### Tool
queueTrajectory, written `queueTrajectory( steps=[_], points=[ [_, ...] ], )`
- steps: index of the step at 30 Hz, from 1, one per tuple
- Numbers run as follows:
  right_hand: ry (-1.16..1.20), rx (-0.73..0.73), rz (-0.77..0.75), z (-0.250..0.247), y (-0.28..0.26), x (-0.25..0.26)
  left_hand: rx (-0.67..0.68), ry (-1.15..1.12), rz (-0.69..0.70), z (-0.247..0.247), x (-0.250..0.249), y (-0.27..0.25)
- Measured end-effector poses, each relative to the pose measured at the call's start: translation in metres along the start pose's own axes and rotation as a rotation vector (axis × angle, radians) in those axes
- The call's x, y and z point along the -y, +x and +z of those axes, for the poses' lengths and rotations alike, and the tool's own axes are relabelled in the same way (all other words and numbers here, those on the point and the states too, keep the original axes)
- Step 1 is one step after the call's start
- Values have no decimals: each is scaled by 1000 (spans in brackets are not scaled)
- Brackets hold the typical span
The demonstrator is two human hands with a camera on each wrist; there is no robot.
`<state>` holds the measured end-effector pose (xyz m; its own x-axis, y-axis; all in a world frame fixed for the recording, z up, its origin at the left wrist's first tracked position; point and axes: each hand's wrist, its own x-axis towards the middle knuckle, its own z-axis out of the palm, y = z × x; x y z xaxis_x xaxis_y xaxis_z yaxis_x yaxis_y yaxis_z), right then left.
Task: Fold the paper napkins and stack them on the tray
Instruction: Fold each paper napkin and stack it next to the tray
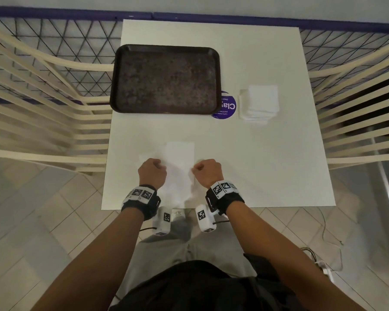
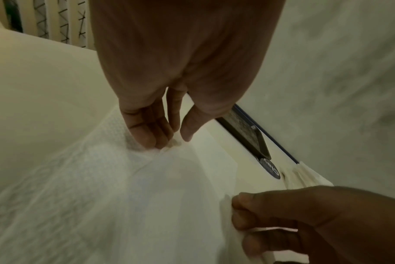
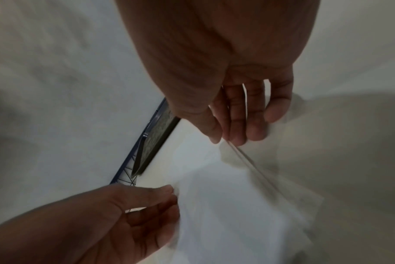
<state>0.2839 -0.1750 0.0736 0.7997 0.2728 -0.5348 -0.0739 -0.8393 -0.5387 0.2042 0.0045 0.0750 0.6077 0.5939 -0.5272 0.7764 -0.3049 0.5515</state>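
One white paper napkin is lifted off the near part of the white table, partly unfolded. My left hand pinches its left edge between thumb and fingertips. My right hand pinches its right edge. The napkin sags between both hands, and its lower part hangs toward the table's near edge. A dark brown tray lies bare at the far left of the table. A stack of white napkins sits to the right of the tray.
A round purple sticker lies between the tray and the stack. Cream slatted chairs stand on both sides of the table. A dark wire fence runs behind. Cables lie on the tiled floor at the right.
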Motion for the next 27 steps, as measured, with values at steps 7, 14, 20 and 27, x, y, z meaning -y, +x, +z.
queueTrajectory(
  steps=[7, 14, 20, 27],
  points=[
    [86, -20, 44, 4, -7, 4, 9, -80, -19, 0, 0, 2],
    [114, -21, 50, 5, -7, 4, -42, -77, -14, -2, -4, 0],
    [111, -8, 61, 7, -4, 2, -93, -83, 6, -4, -3, -3],
    [229, -57, 83, 9, 0, -4, -147, -195, 136, -9, -6, -5]
  ],
)
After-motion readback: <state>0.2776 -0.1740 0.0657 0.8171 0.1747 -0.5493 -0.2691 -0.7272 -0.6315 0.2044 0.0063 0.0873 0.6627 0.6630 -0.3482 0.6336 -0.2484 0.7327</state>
